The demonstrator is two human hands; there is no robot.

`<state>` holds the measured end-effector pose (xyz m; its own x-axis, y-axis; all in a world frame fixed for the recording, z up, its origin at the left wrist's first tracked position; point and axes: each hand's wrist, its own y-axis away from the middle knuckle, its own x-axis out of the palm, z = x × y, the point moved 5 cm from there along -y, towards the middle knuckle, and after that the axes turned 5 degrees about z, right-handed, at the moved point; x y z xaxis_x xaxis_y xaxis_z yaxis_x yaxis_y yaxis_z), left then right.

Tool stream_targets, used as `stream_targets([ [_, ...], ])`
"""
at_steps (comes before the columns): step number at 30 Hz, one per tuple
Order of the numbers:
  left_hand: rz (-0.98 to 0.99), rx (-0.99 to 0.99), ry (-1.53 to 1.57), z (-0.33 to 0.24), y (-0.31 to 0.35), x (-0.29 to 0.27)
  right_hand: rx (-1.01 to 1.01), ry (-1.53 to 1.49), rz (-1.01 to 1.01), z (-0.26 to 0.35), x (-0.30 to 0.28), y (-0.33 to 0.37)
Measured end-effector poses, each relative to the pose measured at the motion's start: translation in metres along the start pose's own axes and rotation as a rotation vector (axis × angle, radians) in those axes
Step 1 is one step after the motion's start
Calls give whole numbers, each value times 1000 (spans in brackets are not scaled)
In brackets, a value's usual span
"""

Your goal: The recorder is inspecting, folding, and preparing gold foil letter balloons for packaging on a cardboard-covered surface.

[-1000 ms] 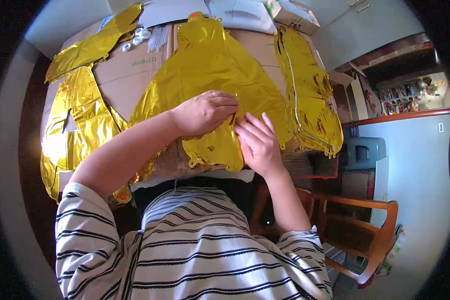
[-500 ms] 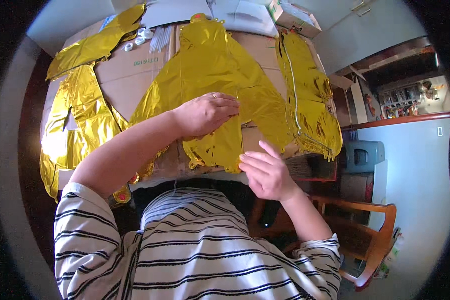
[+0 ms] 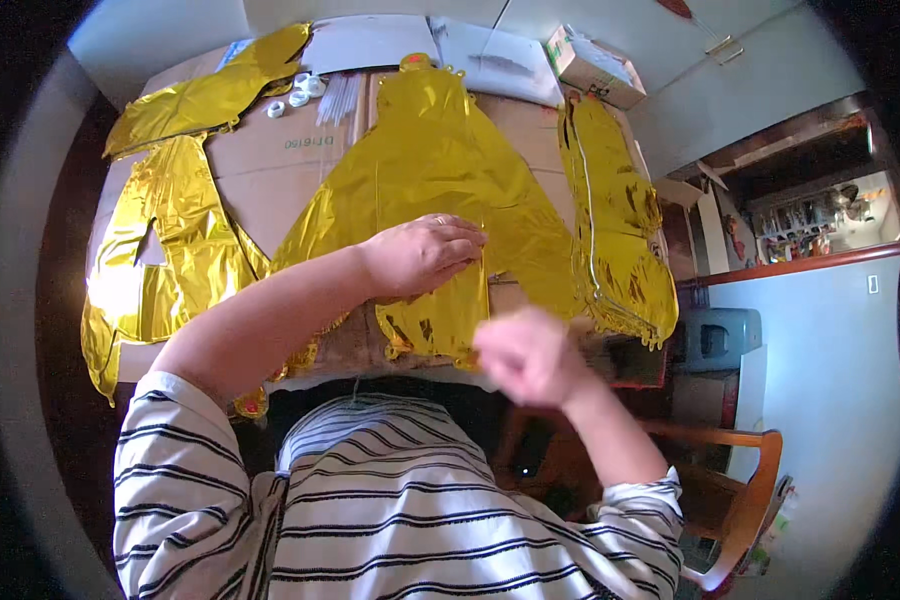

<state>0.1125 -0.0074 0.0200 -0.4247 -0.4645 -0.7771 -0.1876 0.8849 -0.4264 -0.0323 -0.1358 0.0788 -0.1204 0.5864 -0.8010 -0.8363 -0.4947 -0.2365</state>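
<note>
Brown cardboard (image 3: pixel 270 180) covers the table in the upper middle of the frame, with dark printed marks near its top. On it lies a big gold foil balloon (image 3: pixel 440 170), flat and shiny, in the middle. Another gold foil balloon (image 3: pixel 165 250) lies at the left, and a long gold one (image 3: pixel 615 230) lies at the right. White paper sheets (image 3: pixel 440 45) sit along the top edge. A small cardboard box (image 3: pixel 592 68) with a green and white label sits at the upper right. Little white rings (image 3: pixel 295 92) rest at the upper left.

The left hand (image 3: pixel 420 255) lies flat on the big balloon, fingers spread and pressing down. The right hand (image 3: pixel 530 355) hangs just below the balloon's bottom edge, blurry, fingers curled in; I cannot tell if it holds anything.
</note>
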Motion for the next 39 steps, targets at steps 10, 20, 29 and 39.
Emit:
stream_targets([
  [10, 9, 19, 54, 0, -1, -2, 898, 263, -119, -205, -58, -109],
  [20, 17, 25, 24, 1, 3, -1, 767, 405, -207, -173, -47, -125],
  [29, 33, -19, 56, 3, 3, 0, 732, -23, -219, -185, -50, -130],
  [39, 14, 8, 57, 6, 4, 1, 486, -891, -189, -144, -22, -132],
])
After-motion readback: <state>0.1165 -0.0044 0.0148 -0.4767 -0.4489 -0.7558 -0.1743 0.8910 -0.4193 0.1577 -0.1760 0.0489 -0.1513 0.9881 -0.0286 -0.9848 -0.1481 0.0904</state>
